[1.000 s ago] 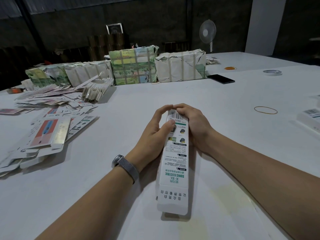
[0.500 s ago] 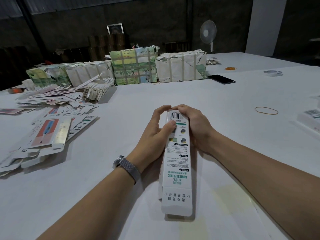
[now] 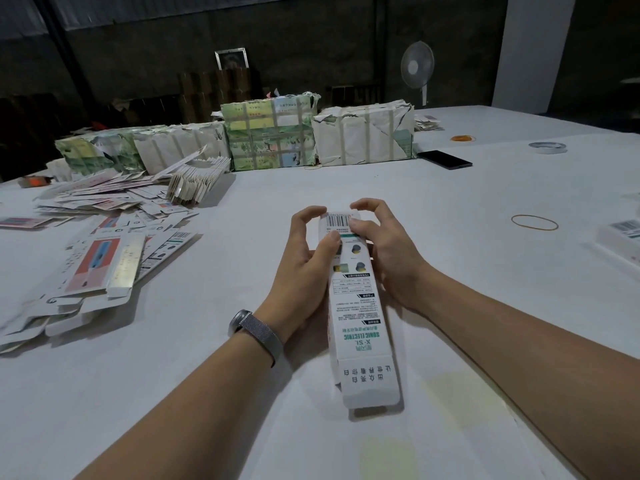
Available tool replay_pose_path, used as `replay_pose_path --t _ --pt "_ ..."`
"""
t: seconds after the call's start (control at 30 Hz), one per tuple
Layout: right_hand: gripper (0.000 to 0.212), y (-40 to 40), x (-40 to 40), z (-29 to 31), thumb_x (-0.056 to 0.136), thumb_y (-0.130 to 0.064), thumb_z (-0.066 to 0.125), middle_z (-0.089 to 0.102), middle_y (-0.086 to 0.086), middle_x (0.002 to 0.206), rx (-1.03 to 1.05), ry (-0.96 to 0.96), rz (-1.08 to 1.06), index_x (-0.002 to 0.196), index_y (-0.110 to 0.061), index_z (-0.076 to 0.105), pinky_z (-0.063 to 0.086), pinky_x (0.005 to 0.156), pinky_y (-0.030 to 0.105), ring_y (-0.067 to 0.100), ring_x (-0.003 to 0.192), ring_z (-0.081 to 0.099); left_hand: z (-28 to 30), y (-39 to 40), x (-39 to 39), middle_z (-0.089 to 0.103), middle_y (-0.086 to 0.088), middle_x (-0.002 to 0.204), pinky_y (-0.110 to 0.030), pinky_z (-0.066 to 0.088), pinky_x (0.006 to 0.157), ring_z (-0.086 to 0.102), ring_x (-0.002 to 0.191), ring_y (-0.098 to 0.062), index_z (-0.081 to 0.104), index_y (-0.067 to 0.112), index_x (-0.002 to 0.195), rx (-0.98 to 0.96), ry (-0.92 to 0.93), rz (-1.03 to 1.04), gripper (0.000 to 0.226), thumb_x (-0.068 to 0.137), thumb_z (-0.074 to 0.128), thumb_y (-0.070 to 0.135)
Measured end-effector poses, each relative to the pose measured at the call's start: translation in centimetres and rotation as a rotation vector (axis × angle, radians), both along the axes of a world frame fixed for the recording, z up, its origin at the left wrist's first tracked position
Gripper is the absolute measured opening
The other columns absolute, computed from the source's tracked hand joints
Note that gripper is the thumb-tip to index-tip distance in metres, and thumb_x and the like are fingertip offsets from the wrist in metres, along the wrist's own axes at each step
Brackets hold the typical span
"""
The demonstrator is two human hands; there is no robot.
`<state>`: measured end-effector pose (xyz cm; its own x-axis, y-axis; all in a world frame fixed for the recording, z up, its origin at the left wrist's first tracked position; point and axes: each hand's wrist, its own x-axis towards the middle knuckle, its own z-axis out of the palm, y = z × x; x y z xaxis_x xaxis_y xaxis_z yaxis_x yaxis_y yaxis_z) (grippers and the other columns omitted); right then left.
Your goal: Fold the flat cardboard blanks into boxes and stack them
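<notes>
Both the left hand and right hand grip the toothbrush box, thumbs on top. Bare table surrounds it. Its far end is hidden.

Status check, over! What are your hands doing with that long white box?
Left hand, right hand both gripping toothbrush box, thumbs on barcode end. Near flap open. Nothing blocking, over.

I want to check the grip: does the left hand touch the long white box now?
Touching. The head view shows the left hand against the side of the long white box, with its thumb pressed on the printed top face just below the barcode.
</notes>
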<state>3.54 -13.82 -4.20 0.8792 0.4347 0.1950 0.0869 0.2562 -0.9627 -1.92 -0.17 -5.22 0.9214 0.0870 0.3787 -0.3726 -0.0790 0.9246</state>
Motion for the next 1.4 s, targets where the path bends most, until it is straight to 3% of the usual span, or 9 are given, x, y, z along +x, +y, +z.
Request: replay_pose_path --t 0.13,0.27,0.73,0.9,1.0,1.1,1.2,1.3,1.4 --pt "0.007 -0.2 -0.1 0.1 0.102 -0.021 0.052 0.068 0.012 0.074 0.025 0.014 0.012 0.100 -0.028 0.053 0.038 0.033 0.017 0.015 0.046 0.062 0.0 0.1 -0.1 0.078 -0.001 0.085 -0.028 0.057 0.057 0.073 0.066 -0.020 0.042 0.041 0.120 -0.007 0.004 0.000 0.026 0.101 0.051 0.026" --pt "0.014 -0.2 0.1 0.1 0.101 -0.021 0.055 0.069 0.012 0.076 0.027 0.023 -0.007 0.090 -0.030 0.057 0.043 0.037 0.020 0.019 0.056 0.065 0.1 0.1 -0.2 0.078 -0.001 0.086 -0.028 0.057 0.057 0.074 0.068 -0.020 0.039 0.047 0.123 0.004 0.027 0.006 0.032 0.106 0.048 0.021" --pt "0.003 0.0 0.1 0.0 0.101 -0.023 0.057 0.071 0.007 0.073 0.043 0.002 -0.031 0.098 -0.024 0.056 0.042 0.036 0.019 0.018 0.054 0.064 0.1 0.1 0.1 0.078 0.000 0.086 -0.029 0.057 0.058 0.075 0.069 -0.021 0.042 0.041 0.119 0.007 0.037 0.014 0.031 0.090 0.053 0.040" --pt "0.011 0.2 0.3 -0.3 0.101 -0.026 0.057 0.072 0.002 0.084 -0.014 -0.056 -0.107 0.109 -0.032 0.062 0.054 0.052 0.031 0.017 0.067 0.068 0.1 0.2 0.1 0.078 -0.003 0.087 -0.036 0.060 0.060 0.075 0.070 -0.026 0.043 0.043 0.117 -0.014 0.055 0.059 0.031 0.088 0.055 0.044" --pt "0.021 -0.2 0.5 0.1 0.099 -0.030 0.060 0.064 -0.001 0.097 -0.142 -0.129 -0.158 0.119 -0.031 0.061 0.053 0.065 0.037 0.016 0.078 0.064 0.1 0.5 0.3 0.078 -0.006 0.089 -0.042 0.062 0.064 0.076 0.072 -0.027 0.043 0.043 0.118 -0.024 0.066 0.177 0.037 0.085 0.059 0.051" --pt "0.051 -0.7 -0.1 1.2 0.084 -0.049 0.068 0.058 -0.009 0.109 -0.458 -0.371 -0.097 0.131 -0.032 0.058 0.050 0.075 0.026 0.008 0.089 0.063 0.2 1.1 0.5 0.076 -0.008 0.093 -0.038 0.058 0.060 0.074 0.068 -0.024 0.039 0.038 0.124 -0.047 0.076 0.306 0.059 0.076 0.065 0.061" --pt "0.069 -0.5 -1.3 2.2 0.075 -0.059 0.067 0.053 -0.016 0.106 -0.877 -0.679 -0.064 0.139 -0.038 0.052 0.045 0.084 0.023 0.000 0.093 0.054 0.2 1.6 0.5 0.068 0.001 0.067 -0.027 0.044 0.045 0.059 0.045 -0.013 0.035 0.038 0.124 -0.030 0.096 0.328 0.070 0.073 0.068 0.071" --pt "0.067 -1.2 -1.8 3.5 0.081 -0.048 0.071 0.057 -0.006 0.120 -0.985 -0.684 -0.164 0.143 -0.032 0.050 0.047 0.097 0.038 0.014 0.111 0.055 0.4 1.0 0.3 0.070 -0.004 0.062 -0.027 0.045 0.039 0.059 0.041 -0.018 0.031 0.038 0.128 -0.066 0.103 0.207 0.062 0.082 0.061 0.068" --pt "0.069 -4.3 -2.1 5.1 0.081 -0.049 0.074 0.057 -0.003 0.131 -1.071 -0.635 -0.264 0.143 -0.031 0.051 0.047 0.098 0.037 0.017 0.115 0.055 0.8 0.7 0.5 0.074 -0.009 0.074 -0.026 0.046 0.041 0.060 0.044 -0.019 0.032 0.038 0.129 -0.062 0.101 0.176 0.038 0.098 0.044 0.057"
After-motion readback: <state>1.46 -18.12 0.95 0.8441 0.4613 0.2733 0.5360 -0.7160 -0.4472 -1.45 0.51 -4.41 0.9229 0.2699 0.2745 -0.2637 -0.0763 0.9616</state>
